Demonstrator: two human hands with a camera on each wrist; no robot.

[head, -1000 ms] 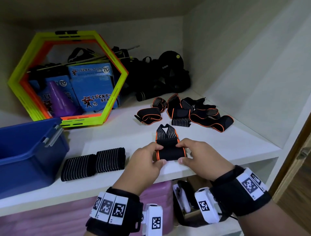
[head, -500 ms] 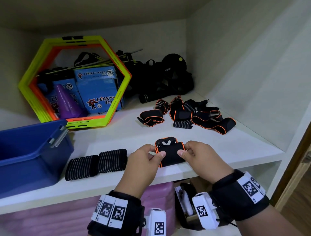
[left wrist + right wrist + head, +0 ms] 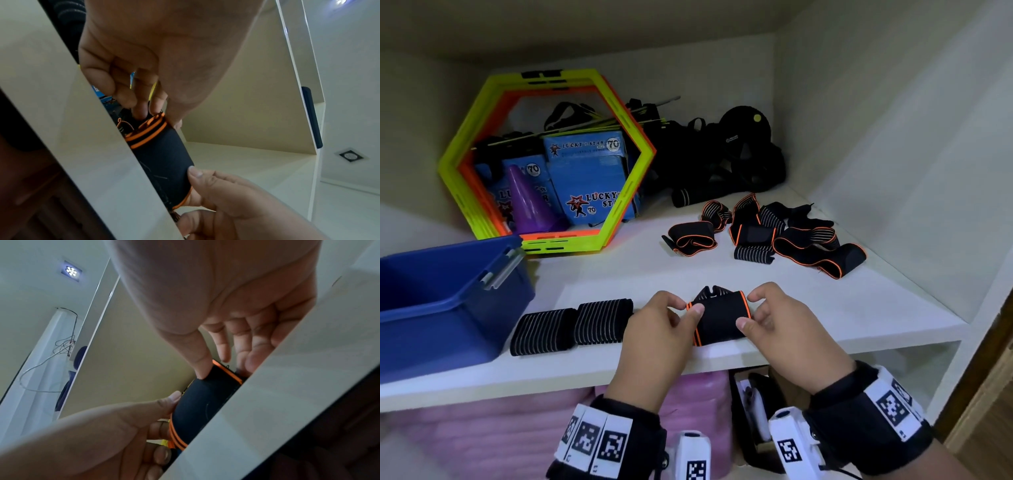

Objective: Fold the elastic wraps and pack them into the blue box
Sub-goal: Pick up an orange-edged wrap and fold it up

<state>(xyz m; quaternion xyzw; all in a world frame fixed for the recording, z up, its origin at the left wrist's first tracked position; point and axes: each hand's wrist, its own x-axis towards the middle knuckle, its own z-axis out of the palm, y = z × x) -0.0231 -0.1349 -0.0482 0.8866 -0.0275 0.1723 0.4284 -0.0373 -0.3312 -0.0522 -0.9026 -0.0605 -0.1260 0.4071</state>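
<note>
Currently left hand and right hand pinch the wrap ends; soft, light, probably springy: hold both orange edges.

black orange-edged wrap folded, blue box open

Soft, dim indoor light fills the shelf, its back corners shadowed. A recessed ceiling lamp glares in the right wrist view. Wrist views are grainy, with the nearest skin blurred and straight edges bent
</note>
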